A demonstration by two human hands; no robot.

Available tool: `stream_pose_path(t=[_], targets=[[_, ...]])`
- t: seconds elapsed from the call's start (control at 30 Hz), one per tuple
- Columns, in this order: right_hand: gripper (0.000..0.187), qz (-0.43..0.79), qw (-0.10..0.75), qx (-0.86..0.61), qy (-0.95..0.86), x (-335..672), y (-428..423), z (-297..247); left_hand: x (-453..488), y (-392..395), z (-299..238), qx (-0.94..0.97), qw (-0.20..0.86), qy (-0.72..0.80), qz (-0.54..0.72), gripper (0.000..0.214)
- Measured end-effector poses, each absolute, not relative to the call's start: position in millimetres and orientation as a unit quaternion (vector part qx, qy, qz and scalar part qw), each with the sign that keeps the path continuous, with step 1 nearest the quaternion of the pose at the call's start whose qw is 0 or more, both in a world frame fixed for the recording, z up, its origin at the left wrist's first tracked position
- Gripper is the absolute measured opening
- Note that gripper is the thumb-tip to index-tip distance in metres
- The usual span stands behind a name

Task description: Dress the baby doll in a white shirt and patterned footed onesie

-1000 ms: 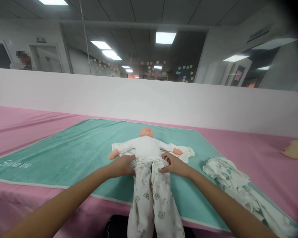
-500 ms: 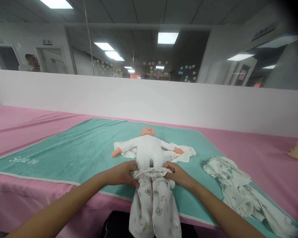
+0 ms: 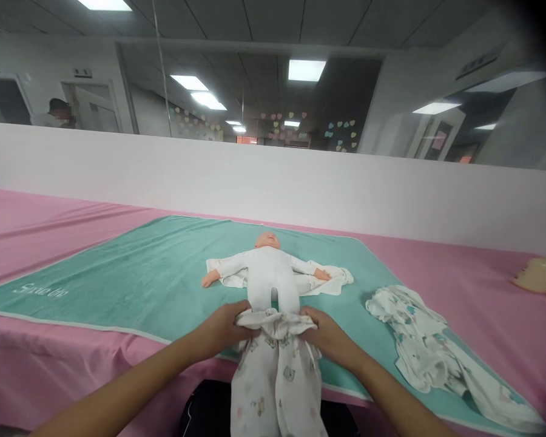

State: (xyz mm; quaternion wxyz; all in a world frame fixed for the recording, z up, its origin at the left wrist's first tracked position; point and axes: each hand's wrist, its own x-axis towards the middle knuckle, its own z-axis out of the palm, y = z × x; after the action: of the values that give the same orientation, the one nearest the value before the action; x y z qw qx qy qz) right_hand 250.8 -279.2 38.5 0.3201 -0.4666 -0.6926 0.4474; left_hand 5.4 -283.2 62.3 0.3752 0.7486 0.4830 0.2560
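A baby doll (image 3: 272, 267) lies on its back on a green towel (image 3: 131, 273), head away from me and arms spread. Its body is white, and its lower legs reach into the waistband of white baby pants (image 3: 275, 370) printed with small animals. My left hand (image 3: 230, 328) grips the waistband at its left side. At the right side of the waistband, my right hand (image 3: 321, 331) pinches the cloth. The pant legs hang over the table's near edge. A white cloth (image 3: 341, 279) lies spread under the doll's arms.
Crumpled white clothing with a green print (image 3: 423, 340) lies on the towel at the right. The table cover (image 3: 464, 285) is pink. A beige object (image 3: 539, 273) sits at the far right edge. Behind stands a low white wall (image 3: 255, 182) below a mirror or glass, where a person (image 3: 59, 114) shows.
Both hands have pulled the waistband slightly toward me and wider, so more of the doll's legs shows above it. The view has shifted a little.
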Motion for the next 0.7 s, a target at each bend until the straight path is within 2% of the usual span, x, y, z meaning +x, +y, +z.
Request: stream_pose_path(t=[0.03, 0.07, 0.13, 0.23, 0.3, 0.37, 0.47, 0.7], targets=[[0.020, 0.474, 0.300, -0.454, -0.692, 252, -287, 42, 4, -288, 61, 0.741, 0.393, 0.488, 0.242, 0.024], [0.031, 0.496, 0.281, -0.447, -0.690, 254, -295, 45, 3, -293, 59, 0.733, 0.411, 0.494, 0.224, 0.035], [0.063, 0.514, 0.259, -0.446, -0.685, 257, -313, 46, -1, -305, 52, 0.723, 0.429, 0.502, 0.202, 0.058], [0.102, 0.455, 0.256, -0.457, -0.720, 257, -334, 33, -3, -322, 36, 0.757, 0.407, 0.462, 0.218, 0.092], [0.113, 0.381, 0.254, -0.470, -0.755, 254, -343, 13, -1, -331, 21, 0.788, 0.365, 0.440, 0.228, 0.110], [0.113, 0.308, 0.252, -0.496, -0.772, 249, -348, -9, 4, -337, 5, 0.805, 0.312, 0.446, 0.237, 0.116], [0.096, 0.234, 0.291, -0.531, -0.761, 240, -350, -30, 12, -340, -10, 0.808, 0.246, 0.463, 0.267, 0.101], [0.061, 0.173, 0.425, -0.518, -0.722, 229, -325, -4, 21, -325, 13, 0.805, 0.215, 0.473, 0.288, 0.077]])
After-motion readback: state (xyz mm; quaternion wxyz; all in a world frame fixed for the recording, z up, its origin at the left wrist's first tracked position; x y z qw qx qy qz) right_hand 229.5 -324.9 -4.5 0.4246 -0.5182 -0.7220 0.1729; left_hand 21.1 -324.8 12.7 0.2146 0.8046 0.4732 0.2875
